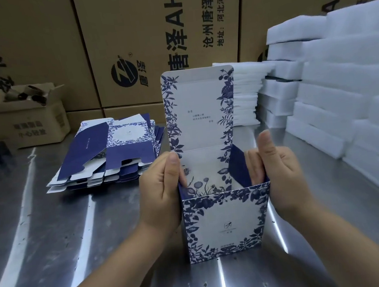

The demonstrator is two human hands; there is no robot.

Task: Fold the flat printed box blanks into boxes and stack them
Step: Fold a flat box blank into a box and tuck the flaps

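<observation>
Near the steel surface's point(76, 238) front edge, my left hand point(163, 193) and right hand point(279, 175) grip the upright blue-floral box point(226, 224) by its side walls, fingers point(255, 166) tucked inside, lid standing open. Beyond, flat blanks point(107, 152) are stacked left; white foam slabs point(344, 102) crowd the right edge; corrugated cartons point(139, 42) line the back.

dim, cool light | glare streaks on steel table point(52, 229) | edges bowed | corners soft
</observation>
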